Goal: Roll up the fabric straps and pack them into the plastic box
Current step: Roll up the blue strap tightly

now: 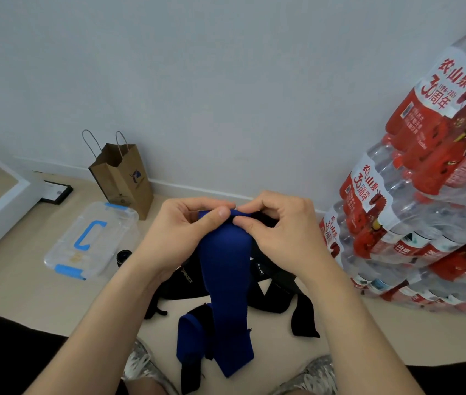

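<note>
1. Both hands are raised in front of the person. They meet at the far, upper end of a blue fabric strap (pixel 223 295).
2. The left hand (pixel 180 232) pinches that end, with its thumb laid across the top edge and its fingers curled behind.
3. The right hand (pixel 280 226) pinches the same edge just beside it. Its thumb and forefinger are closed on the cloth, so both grips are narrow and both hold the strap.
4. The first turn of the roll seems to be forming at this edge. Little or nothing is wound so far.
5. The strap's long axis runs from the fingers straight down and towards the person. Its free end hangs near the floor (pixel 55 295) between the shoes, so all the unrolled length lies below and nearer than the grip, and rolling would have to travel that way.
6. A second blue strap (pixel 190 334) lies folded just left of the hanging one. Black straps (pixel 303 317) are spread on the floor behind and to the right.
7. The clear plastic box (pixel 112 223), with blue handle and latches, sits on the floor to the far left, well apart from the straps. Its lid looks to be on.
8. The left hand is the nearer one to the box.
9. A brown paper bag (pixel 123 178) stands beyond the box, and packs of bottled water (pixel 425 181) are stacked on the right.
</note>
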`<state>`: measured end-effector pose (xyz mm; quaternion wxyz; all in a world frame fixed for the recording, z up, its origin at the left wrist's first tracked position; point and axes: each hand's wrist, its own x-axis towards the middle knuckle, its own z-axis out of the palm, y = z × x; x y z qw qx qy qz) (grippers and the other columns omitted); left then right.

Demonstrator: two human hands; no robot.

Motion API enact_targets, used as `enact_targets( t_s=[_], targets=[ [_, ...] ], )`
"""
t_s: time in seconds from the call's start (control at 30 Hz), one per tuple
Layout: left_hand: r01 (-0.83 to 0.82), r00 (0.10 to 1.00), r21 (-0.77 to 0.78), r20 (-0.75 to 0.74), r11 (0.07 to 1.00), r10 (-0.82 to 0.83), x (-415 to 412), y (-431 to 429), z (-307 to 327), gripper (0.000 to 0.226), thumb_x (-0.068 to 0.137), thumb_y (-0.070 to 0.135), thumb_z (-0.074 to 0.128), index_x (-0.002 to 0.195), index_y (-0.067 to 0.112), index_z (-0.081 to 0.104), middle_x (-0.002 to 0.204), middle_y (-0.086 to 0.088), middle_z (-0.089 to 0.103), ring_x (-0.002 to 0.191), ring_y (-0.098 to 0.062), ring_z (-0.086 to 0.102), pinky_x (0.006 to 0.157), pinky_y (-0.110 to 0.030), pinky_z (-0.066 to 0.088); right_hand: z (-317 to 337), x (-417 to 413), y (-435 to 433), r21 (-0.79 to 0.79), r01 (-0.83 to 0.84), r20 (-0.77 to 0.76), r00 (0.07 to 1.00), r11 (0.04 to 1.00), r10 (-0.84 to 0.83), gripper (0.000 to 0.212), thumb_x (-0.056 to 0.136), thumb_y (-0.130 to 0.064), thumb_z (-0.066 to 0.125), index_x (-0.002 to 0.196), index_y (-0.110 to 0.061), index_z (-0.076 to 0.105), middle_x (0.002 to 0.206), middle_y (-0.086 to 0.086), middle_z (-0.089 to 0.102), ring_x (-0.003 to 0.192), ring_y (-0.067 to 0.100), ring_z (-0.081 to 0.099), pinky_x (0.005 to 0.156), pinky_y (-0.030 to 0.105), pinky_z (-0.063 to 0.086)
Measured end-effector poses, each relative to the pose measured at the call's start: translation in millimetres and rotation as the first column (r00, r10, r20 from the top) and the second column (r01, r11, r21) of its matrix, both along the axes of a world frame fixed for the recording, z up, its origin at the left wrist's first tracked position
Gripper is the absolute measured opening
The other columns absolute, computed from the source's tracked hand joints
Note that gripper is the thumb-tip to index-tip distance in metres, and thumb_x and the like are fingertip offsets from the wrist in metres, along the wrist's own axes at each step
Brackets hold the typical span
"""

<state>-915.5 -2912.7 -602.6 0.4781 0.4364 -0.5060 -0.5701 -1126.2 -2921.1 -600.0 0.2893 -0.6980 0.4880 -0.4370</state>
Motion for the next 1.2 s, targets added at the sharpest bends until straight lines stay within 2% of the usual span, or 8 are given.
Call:
enact_targets(
  t_s=[0.17,0.27,0.37,0.5,0.67,0.87,1.03,1.2],
  targets=[
    [0.049,0.998,0.013,0.04,0.999,-0.049,8,1,-2,0.041,0.084,0.017,0.083,0.125,0.01,0.077,0.108,-0.013,0.083,0.103,-0.03,0.081,0.086,-0.035,0.066,7,-10,-2,0.306,-0.178,0.143,0.98,0.935,0.14,0.022,0.092,-0.032,0.082,0.114,-0.035,0.079,0.094,-0.008,0.083,0.082,0.016,0.081,0.08,0.033,0.066],
    [0.023,0.992,0.001,0.121,1.0,-0.023,4,0,0,0.026,0.092,0.013,0.082,0.117,0.011,0.08,0.101,-0.014,0.083,0.097,-0.031,0.082,0.082,-0.039,0.068,0,-6,-3,0.223,-0.093,-0.041,0.994,0.97,0.105,0.008,0.098,-0.023,0.076,0.099,-0.031,0.075,0.091,-0.012,0.08,0.083,0.011,0.077,0.079,0.028,0.062],
    [0.023,0.992,0.046,0.123,0.999,-0.029,0,2,2,0.015,0.098,0.02,0.078,0.112,0.016,0.08,0.094,-0.017,0.083,0.086,-0.032,0.082,0.059,-0.035,0.064,-4,-1,0,0.028,-0.045,-0.188,0.981,0.999,0.05,0.012,0.1,-0.019,0.073,0.098,-0.029,0.066,0.093,-0.019,0.071,0.09,0.0,0.067,0.073,0.009,0.044],
    [0.004,1.0,0.106,0.021,0.994,-0.006,0,2,6,0.021,0.096,0.03,0.076,0.104,0.013,0.084,0.102,-0.016,0.083,0.089,-0.025,0.082,0.063,-0.027,0.061,-4,0,0,-0.151,-0.019,-0.222,0.975,0.988,-0.015,0.011,0.092,-0.013,0.083,0.097,-0.02,0.076,0.088,-0.017,0.072,0.085,0.003,0.065,0.076,0.015,0.047],
    [-0.002,0.995,0.058,0.1,0.998,-0.004,3,2,1,0.034,0.091,0.003,0.082,0.123,0.012,0.076,0.104,-0.009,0.084,0.096,-0.027,0.082,0.077,-0.029,0.066,4,-11,-2,0.231,-0.081,0.023,0.997,0.97,0.078,0.023,0.091,-0.035,0.085,0.112,-0.041,0.079,0.089,-0.013,0.08,0.072,0.011,0.077,0.067,0.024,0.061],
    [-0.044,0.972,-0.032,0.229,0.999,0.05,-5,3,2,0.016,0.098,0.018,0.078,0.114,0.023,0.077,0.079,-0.015,0.081,0.073,-0.029,0.081,0.052,-0.032,0.06,2,-6,-2,0.198,-0.076,-0.225,0.967,0.977,0.121,0.005,0.108,-0.029,0.061,0.105,-0.032,0.058,0.096,-0.016,0.068,0.091,0.003,0.063,0.073,0.021,0.045],
    [-0.023,0.996,0.012,0.089,1.0,0.022,-6,3,8,0.025,0.1,0.035,0.071,0.102,0.01,0.076,0.091,-0.019,0.082,0.081,-0.034,0.081,0.062,-0.036,0.065,0,-4,0,0.029,-0.074,-0.261,0.962,0.997,0.079,0.014,0.102,-0.019,0.069,0.103,-0.026,0.058,0.099,-0.02,0.064,0.096,-0.001,0.059,0.076,0.01,0.041],
    [-0.05,0.982,-0.01,0.183,0.999,0.051,-5,5,-1,0.018,0.095,0.01,0.081,0.113,0.013,0.079,0.095,-0.009,0.084,0.087,-0.027,0.083,0.072,-0.037,0.068,-1,-15,-3,0.162,-0.104,-0.153,0.98,0.981,0.129,0.016,0.092,-0.044,0.079,0.103,-0.039,0.068,0.082,-0.033,0.069,0.06,0.003,0.059,0.057,0.014,0.046]
  ],
)
